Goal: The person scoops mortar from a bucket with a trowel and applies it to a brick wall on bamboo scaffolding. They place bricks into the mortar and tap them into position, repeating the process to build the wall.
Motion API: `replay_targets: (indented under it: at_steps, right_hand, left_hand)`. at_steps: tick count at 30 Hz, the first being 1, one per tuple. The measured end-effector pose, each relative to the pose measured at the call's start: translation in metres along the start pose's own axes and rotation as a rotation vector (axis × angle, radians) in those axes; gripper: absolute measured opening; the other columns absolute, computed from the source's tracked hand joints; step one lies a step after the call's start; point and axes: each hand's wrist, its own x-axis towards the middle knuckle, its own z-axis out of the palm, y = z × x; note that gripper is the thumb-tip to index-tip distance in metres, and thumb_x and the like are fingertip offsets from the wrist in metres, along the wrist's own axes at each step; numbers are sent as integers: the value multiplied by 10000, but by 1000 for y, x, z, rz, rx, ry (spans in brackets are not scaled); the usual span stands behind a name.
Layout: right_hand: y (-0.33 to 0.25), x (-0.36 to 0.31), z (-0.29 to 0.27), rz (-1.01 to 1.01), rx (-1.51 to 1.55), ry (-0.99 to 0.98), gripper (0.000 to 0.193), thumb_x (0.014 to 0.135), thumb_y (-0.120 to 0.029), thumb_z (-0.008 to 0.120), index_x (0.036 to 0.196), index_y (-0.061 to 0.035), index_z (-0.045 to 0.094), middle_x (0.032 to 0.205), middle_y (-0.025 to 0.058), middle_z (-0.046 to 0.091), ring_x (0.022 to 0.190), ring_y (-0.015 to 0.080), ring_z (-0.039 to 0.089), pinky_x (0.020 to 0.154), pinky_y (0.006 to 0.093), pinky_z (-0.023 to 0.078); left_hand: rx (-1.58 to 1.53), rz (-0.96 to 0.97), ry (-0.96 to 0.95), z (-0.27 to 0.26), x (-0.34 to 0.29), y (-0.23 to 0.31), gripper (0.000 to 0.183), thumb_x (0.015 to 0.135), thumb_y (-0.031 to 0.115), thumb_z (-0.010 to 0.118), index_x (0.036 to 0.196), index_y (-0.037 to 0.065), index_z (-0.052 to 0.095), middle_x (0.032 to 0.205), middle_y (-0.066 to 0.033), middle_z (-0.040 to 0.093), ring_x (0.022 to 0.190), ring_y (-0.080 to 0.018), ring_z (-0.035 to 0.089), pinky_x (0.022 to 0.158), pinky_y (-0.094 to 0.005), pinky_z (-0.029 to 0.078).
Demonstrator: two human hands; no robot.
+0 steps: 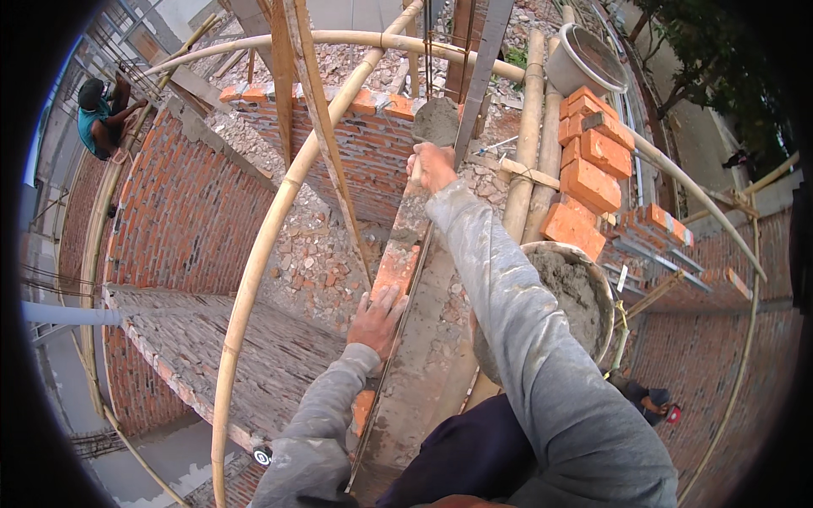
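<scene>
My right hand [434, 167] is closed around the handle of a trowel [436, 123], whose blade carries a heap of grey wet mortar. It is stretched far forward over the top of a narrow brick wall. My left hand [375, 320] lies with its fingers extended on the top course, touching a red brick [396, 267]. Beyond that brick, grey mortar [412, 212] coats the wall top. Below my right forearm stands a round bucket [584, 292] of mortar, partly hidden by the sleeve.
Red bricks [593, 173] are stacked on bamboo poles [527, 127] to the right, with a pale tub [584, 63] behind. A curved bamboo pole [262, 245] and a slanting timber [326, 135] cross at left. Another person [100, 123] sits far left; someone else [652, 402] is lower right.
</scene>
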Motion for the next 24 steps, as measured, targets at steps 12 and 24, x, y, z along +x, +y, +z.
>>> replay_targets:
  at_steps: [12,24]
  right_hand:
    - [-40,-2,-5,-137,-62,-184,113,926,0,521,860,88,545,699,168,607,532,255,609,445,436,508]
    - [-71,-16,0,-179,-29,-94,121,947,39,490,916,138,553,757,207,621,582,276,632,464,434,515]
  left_hand:
    - [-43,-26,-1,-11,2,10,935,781,250,770,1650,141,443,1721,-139,375,1607,-320,341,1303,-597,302]
    - [-53,-13,27,-1,-1,4,978,766,254,771,1674,157,421,1739,-131,355,1610,-304,344,1289,-603,317]
